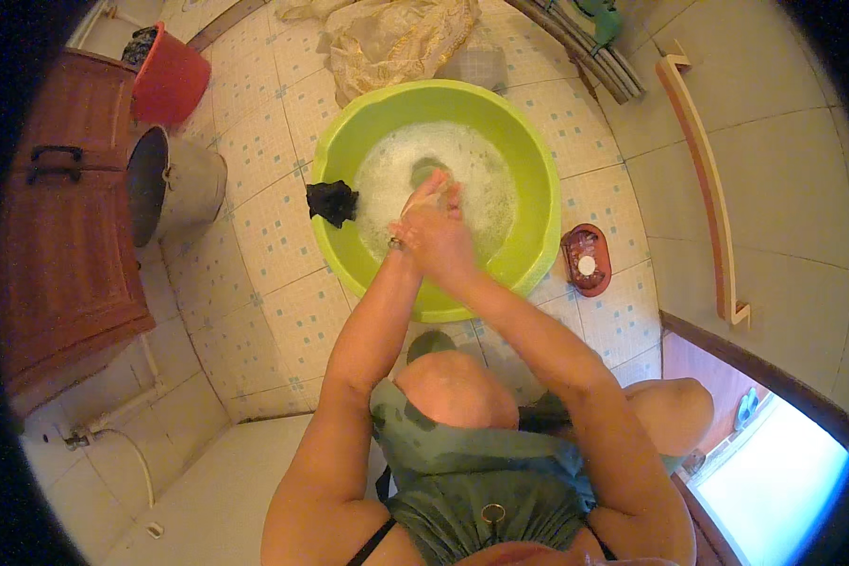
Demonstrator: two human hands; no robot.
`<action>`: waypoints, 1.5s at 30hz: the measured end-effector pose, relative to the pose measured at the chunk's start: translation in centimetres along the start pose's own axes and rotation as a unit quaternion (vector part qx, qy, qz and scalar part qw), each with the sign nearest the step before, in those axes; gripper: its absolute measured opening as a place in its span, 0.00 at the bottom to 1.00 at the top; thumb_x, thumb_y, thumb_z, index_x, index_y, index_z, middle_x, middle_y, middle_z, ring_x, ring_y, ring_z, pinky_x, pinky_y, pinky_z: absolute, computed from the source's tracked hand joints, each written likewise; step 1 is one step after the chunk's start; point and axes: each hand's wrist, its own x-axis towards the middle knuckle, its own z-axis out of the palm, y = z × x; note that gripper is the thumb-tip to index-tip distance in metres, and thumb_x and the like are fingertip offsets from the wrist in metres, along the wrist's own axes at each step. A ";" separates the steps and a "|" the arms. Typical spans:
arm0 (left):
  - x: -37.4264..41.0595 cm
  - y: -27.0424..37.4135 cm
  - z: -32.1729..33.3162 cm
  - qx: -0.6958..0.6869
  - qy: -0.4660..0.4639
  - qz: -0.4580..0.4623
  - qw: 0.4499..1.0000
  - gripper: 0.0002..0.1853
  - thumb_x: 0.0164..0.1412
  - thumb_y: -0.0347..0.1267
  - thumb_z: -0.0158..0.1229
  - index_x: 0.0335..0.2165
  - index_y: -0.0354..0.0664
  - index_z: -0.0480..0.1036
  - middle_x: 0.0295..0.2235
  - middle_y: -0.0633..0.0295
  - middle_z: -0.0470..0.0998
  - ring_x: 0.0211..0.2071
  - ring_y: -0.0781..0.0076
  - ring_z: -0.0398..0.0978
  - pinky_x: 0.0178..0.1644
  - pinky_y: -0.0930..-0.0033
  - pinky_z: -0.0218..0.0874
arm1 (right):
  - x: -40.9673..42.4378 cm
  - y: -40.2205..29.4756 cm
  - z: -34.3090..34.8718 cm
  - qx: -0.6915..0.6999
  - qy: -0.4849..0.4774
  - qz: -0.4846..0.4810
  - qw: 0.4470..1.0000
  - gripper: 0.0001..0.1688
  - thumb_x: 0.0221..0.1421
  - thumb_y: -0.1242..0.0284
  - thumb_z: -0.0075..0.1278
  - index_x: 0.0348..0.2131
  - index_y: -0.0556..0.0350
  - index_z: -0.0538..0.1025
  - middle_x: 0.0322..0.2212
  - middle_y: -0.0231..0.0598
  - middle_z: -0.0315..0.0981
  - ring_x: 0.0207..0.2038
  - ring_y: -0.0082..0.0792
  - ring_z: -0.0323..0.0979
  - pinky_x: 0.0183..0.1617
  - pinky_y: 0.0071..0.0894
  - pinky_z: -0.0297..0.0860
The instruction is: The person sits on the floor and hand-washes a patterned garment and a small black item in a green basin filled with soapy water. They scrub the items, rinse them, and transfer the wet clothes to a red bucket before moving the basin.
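Observation:
A round light-green plastic basin stands on the tiled floor with soapy water inside. Above the suds my hands are together. My left hand, with a band at its wrist, is partly covered by my right hand, which lies over it. Wet foam shows on the fingers; whether something small is between the palms cannot be seen. Just beyond the fingertips, a dark greenish patch shows in the foam. A crumpled black cloth hangs over the basin's left rim.
Right of the basin sits a red soap dish with a round white item. A grey bucket lies tilted at left, near a red bucket and wooden cabinet. A yellowish sack lies behind the basin. A towel bar lines the right wall.

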 end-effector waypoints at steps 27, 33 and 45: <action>-2.5 -3.3 8.9 0.587 0.263 0.067 0.763 0.12 0.59 0.40 0.45 0.32 0.44 0.69 0.28 0.70 0.69 0.31 0.80 0.64 0.36 0.76 0.58 | 2.0 6.0 -0.6 0.638 -0.027 0.599 0.483 0.16 0.54 0.61 0.43 0.31 0.57 0.71 0.24 0.36 0.70 0.26 0.29 0.68 0.30 0.29 0.65; -3.7 1.4 3.5 0.310 0.278 0.113 0.902 0.18 0.57 0.46 0.50 0.28 0.42 0.69 0.25 0.69 0.70 0.28 0.81 0.66 0.30 0.78 0.58 | -0.3 0.4 0.5 0.313 -0.030 0.204 0.927 0.12 0.52 0.65 0.46 0.28 0.56 0.71 0.24 0.42 0.72 0.27 0.38 0.70 0.29 0.33 0.65; -1.0 -5.8 8.2 0.403 0.224 0.022 0.887 0.24 0.49 0.43 0.52 0.43 0.42 0.64 0.38 0.61 0.69 0.36 0.65 0.67 0.41 0.67 0.59 | 2.5 4.9 -2.4 0.082 -0.074 0.199 0.974 0.21 0.52 0.58 0.43 0.20 0.55 0.72 0.20 0.46 0.71 0.23 0.46 0.69 0.25 0.44 0.63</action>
